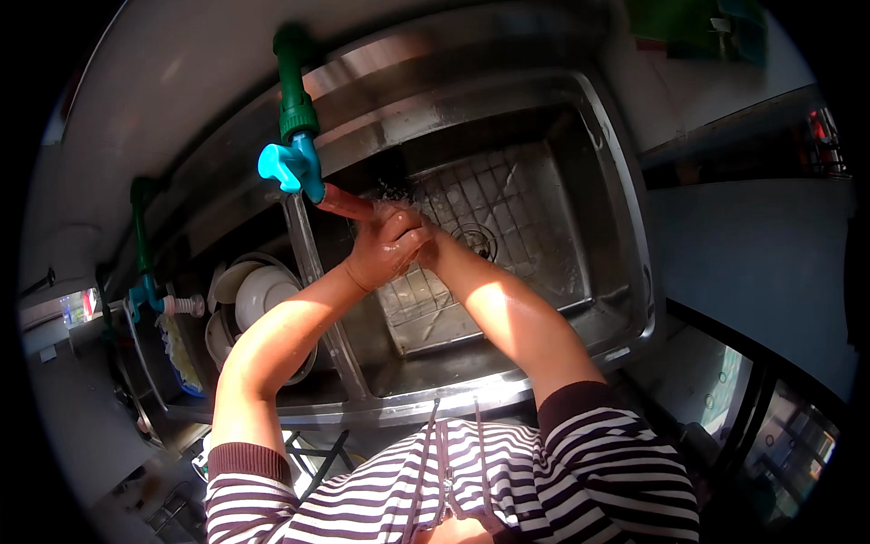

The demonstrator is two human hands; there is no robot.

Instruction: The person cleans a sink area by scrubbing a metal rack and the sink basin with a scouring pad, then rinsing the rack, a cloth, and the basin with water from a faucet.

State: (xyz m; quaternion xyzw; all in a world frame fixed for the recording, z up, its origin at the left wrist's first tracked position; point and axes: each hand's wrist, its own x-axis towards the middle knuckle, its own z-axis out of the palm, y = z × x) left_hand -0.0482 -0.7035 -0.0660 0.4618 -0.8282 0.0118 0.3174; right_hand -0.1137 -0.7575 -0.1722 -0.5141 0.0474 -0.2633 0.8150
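My left hand (pixel 386 248) is wet and clasped against my right hand (pixel 423 238), just under the end of a reddish hose (pixel 346 202). Water splashes over both hands. The hose is fitted on a blue plastic tap (pixel 309 166) with a light-blue handle, joined to a green pipe (pixel 292 81). My right hand is mostly hidden behind the left one, and no object shows in either. Below them lies the stainless steel sink basin (pixel 584 231), with a wire rack (pixel 503 197) over its floor and a round drain (pixel 476 241).
Stacked bowls (pixel 262 292) fill the basin to the left, under a second tap (pixel 146 296) with a white corrugated spout. A steel divider (pixel 306 238) separates the basins. Further left is a blue container (pixel 187 381) with pale contents. A grey-blue surface (pixel 747 258) lies right of the sink.
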